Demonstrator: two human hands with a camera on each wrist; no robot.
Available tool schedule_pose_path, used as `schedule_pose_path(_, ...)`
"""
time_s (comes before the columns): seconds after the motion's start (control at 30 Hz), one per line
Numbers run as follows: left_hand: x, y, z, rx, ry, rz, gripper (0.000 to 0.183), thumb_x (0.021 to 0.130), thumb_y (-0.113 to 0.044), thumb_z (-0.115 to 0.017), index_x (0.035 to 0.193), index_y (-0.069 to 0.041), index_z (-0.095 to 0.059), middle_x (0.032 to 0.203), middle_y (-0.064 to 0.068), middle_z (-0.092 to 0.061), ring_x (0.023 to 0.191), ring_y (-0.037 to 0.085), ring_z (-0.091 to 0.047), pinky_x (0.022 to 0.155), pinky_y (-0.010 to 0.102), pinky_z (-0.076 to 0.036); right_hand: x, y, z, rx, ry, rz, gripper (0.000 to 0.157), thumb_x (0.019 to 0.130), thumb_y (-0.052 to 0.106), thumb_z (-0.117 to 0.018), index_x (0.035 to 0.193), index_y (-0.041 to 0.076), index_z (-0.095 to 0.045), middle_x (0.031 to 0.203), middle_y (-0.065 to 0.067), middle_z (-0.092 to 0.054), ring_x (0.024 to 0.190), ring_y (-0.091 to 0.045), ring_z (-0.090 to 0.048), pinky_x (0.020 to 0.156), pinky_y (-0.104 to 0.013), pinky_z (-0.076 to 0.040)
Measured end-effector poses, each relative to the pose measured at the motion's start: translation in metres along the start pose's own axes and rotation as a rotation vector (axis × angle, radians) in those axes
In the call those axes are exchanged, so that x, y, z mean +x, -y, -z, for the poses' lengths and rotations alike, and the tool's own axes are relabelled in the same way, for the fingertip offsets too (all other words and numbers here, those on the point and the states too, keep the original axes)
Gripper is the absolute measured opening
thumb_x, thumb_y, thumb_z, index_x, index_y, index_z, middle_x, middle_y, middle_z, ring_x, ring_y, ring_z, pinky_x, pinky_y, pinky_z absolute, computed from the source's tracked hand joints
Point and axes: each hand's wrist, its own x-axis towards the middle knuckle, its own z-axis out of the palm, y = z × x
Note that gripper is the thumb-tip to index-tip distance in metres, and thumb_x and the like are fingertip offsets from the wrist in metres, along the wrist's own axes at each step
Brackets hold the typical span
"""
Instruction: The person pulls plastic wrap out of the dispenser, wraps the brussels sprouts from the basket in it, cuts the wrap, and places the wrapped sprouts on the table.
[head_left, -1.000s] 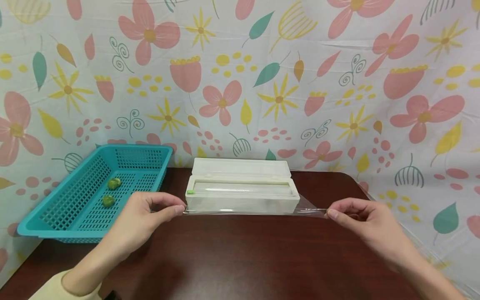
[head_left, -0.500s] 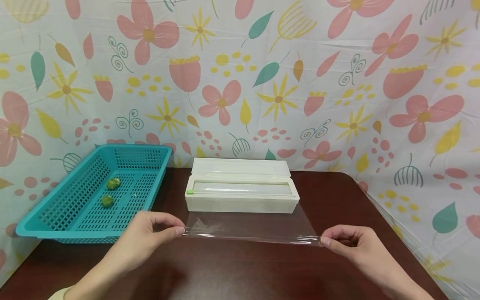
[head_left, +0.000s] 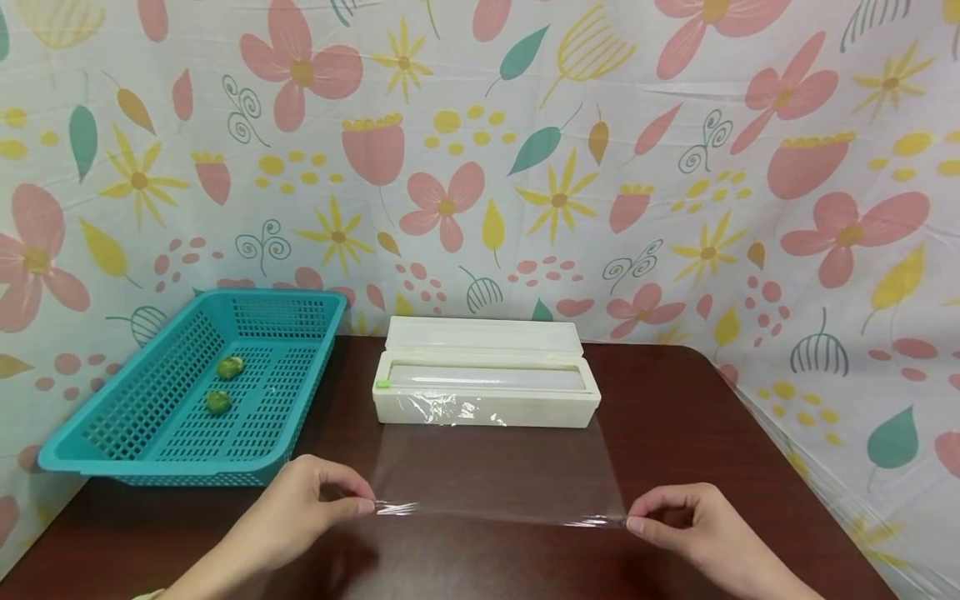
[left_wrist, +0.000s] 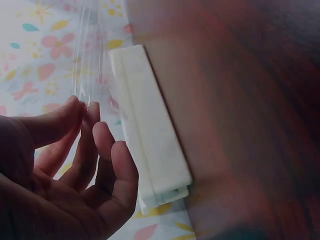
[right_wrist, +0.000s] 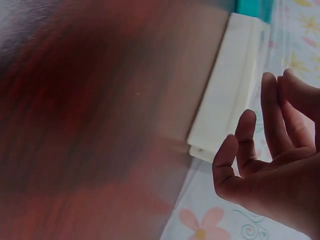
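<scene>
A sheet of clear plastic wrap (head_left: 495, 475) stretches from a white wrap dispenser box (head_left: 487, 408) toward me in the head view. My left hand (head_left: 300, 508) pinches the sheet's near left corner between thumb and index finger. At the near right corner, the thumb and index finger of my right hand (head_left: 690, 525) pinch the wrap. Both wrist views show the fingertips together on the film, the other fingers loosely bent. The box's lid (head_left: 483, 336) stands raised at the back, and the wrap roll (head_left: 487, 377) lies inside. A small green piece (head_left: 383, 384) sits at its left end.
On the left stands a teal plastic basket (head_left: 300, 408) with two small green round items (head_left: 225, 367) in it. Behind the dark red-brown table (head_left: 675, 417) hangs a floral cloth (head_left: 525, 167), which also runs along the right side.
Both hands have moved toward me, away from the box, drawing out more wrap. The film's near edge has come well forward of the box. Box and basket have stayed in place.
</scene>
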Motion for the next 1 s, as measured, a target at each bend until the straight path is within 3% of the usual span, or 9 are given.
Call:
schedule_pose_path(0.13, -0.001, 0.006, -0.006, 0.052, 0.019, -0.005, 0.009, 0.088, -0.019, -0.086, 0.084, -0.026, -0.081, 0.082, -0.018, -0.070, 0.081, 0.005, -0.060, 0.069, 0.027, -0.051, 0.001, -0.011, -0.006, -0.022, 0.018, 0.082, 0.007, 0.096, 0.002, -0.075, 0.097, 0.008, -0.079, 0.089, 0.003, -0.075, 0.078, -0.013, -0.067, 0.065, -0.028, -0.055)
schedule_pose_path(0.23, -0.002, 0.011, -0.010, 0.103, 0.037, -0.054, 0.011, 0.086, -0.016, -0.087, 0.082, -0.025, -0.081, 0.080, -0.021, -0.068, 0.077, 0.002, -0.059, 0.067, 0.027, -0.051, 0.002, -0.020, -0.010, -0.039, 0.023, 0.122, 0.010, 0.094, -0.001, -0.076, 0.095, 0.008, -0.079, 0.089, 0.005, -0.075, 0.078, -0.012, -0.067, 0.065, -0.027, -0.054)
schedule_pose_path(0.37, -0.001, 0.016, -0.016, 0.198, 0.041, -0.098, 0.016, 0.084, -0.014, -0.089, 0.081, -0.027, -0.081, 0.079, -0.025, -0.066, 0.074, -0.001, -0.057, 0.065, 0.027, -0.050, 0.004, -0.027, -0.015, -0.096, 0.015, 0.152, 0.012, 0.092, 0.000, -0.079, 0.093, 0.012, -0.080, 0.088, 0.008, -0.074, 0.080, -0.009, -0.066, 0.066, -0.026, -0.054)
schedule_pose_path(0.57, 0.003, 0.019, -0.021, 0.335, 0.039, -0.110, 0.020, 0.081, -0.014, -0.090, 0.077, -0.030, -0.080, 0.079, -0.029, -0.064, 0.078, 0.000, -0.062, 0.066, 0.032, -0.054, 0.007, -0.029, -0.019, -0.255, -0.036, 0.203, 0.018, 0.087, 0.006, -0.085, 0.088, 0.024, -0.080, 0.087, 0.017, -0.071, 0.083, -0.008, -0.059, 0.070, -0.028, -0.047)
schedule_pose_path(0.73, 0.002, 0.021, -0.026, 0.419, 0.064, -0.166, 0.023, 0.080, -0.014, -0.091, 0.076, -0.034, -0.081, 0.081, -0.030, -0.061, 0.083, 0.003, -0.061, 0.071, 0.037, -0.055, 0.008, -0.029, -0.019, -0.287, -0.015, 0.194, 0.016, 0.088, 0.012, -0.086, 0.088, 0.027, -0.080, 0.088, 0.019, -0.069, 0.084, -0.008, -0.059, 0.070, -0.028, -0.048)
schedule_pose_path(1.0, -0.001, 0.022, -0.029, 0.449, 0.103, -0.205, 0.023, 0.080, -0.013, -0.091, 0.077, -0.034, -0.081, 0.083, -0.029, -0.060, 0.084, 0.003, -0.058, 0.068, 0.035, -0.054, 0.007, -0.040, -0.024, -0.293, -0.055, 0.361, 0.027, 0.080, 0.006, -0.090, 0.089, 0.028, -0.078, 0.090, 0.014, -0.073, 0.081, -0.009, -0.059, 0.067, -0.026, -0.048)
